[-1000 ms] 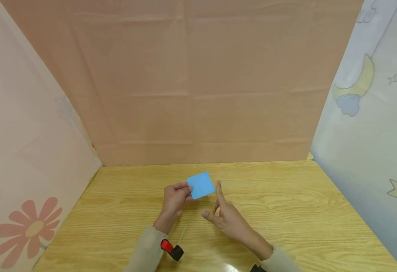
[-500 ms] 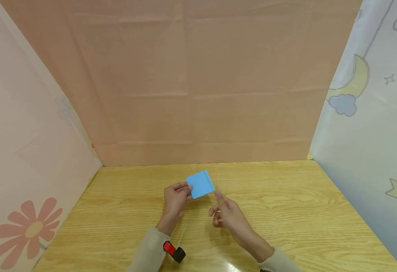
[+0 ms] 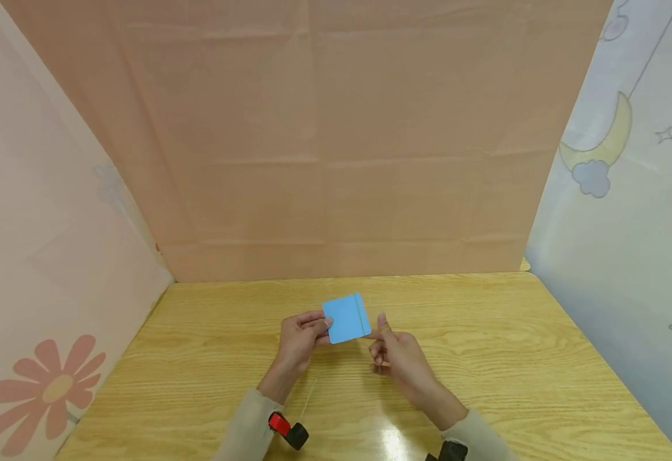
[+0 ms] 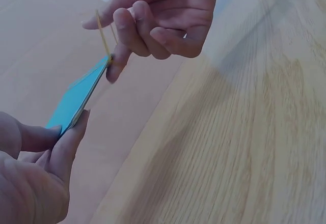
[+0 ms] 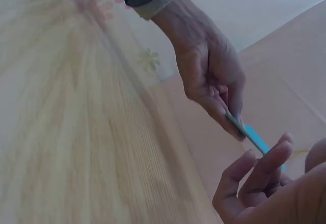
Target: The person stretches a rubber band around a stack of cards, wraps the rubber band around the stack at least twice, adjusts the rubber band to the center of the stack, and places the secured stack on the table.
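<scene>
In the head view a square blue card [image 3: 344, 319] with rounded corners is held above the table, tilted. My left hand [image 3: 298, 342] pinches its left edge, thumb on top and fingers beneath. A thin yellow rubber band [image 4: 103, 35] runs across the card near its right edge and stretches up to my right thumb in the left wrist view. My right hand [image 3: 408, 368] is beside the card's lower right corner, thumb raised and index finger extended to the card's edge. Its other fingers are curled. The left wrist view shows thin layers along the card's edge.
Beneath both hands lies a wood-grain table [image 3: 514, 358]. A pinkish-brown sheet [image 3: 324, 141] hangs behind it, and pale printed walls [image 3: 630, 256] stand on either side. Each sleeve carries a wrist-worn device, such as the red and black one [image 3: 288, 430] on the left.
A band line has appeared across the card near its right edge. My right index finger has swung from upright toward the card's corner, thumb now up. The card has shifted slightly right.
</scene>
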`<state>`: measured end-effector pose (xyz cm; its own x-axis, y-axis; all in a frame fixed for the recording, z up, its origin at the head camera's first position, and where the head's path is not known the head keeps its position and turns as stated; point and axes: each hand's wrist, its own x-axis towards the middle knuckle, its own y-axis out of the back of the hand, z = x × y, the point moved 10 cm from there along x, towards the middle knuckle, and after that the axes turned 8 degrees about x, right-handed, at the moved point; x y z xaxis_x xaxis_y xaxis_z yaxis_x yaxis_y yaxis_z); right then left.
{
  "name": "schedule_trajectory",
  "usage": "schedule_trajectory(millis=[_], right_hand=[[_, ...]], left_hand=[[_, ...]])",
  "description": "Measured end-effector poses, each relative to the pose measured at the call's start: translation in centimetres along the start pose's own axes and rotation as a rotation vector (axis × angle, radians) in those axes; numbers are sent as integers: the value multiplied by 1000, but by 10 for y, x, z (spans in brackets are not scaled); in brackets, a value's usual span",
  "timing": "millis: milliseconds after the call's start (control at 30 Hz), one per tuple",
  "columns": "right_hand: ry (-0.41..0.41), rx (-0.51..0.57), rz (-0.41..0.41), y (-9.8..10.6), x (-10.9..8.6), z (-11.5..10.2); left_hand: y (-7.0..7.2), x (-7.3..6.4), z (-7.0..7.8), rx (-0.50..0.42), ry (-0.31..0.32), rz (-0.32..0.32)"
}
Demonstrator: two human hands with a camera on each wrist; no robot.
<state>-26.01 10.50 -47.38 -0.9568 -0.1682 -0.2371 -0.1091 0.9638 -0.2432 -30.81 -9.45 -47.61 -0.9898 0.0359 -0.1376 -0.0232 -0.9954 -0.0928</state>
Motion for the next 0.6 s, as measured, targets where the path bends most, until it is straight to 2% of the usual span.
schedule_trajectory(millis=[267,467,600], right_hand=[[-5,-29,27,13,6,-4],[38,-42,31,21,10,-15],[68,-63,11,26,15,-21]], left_hand=[[-3,-3,0,60,0,-78],[-9,-8,1,121,2,-148],[-12,-12,-1,130,7,-177]])
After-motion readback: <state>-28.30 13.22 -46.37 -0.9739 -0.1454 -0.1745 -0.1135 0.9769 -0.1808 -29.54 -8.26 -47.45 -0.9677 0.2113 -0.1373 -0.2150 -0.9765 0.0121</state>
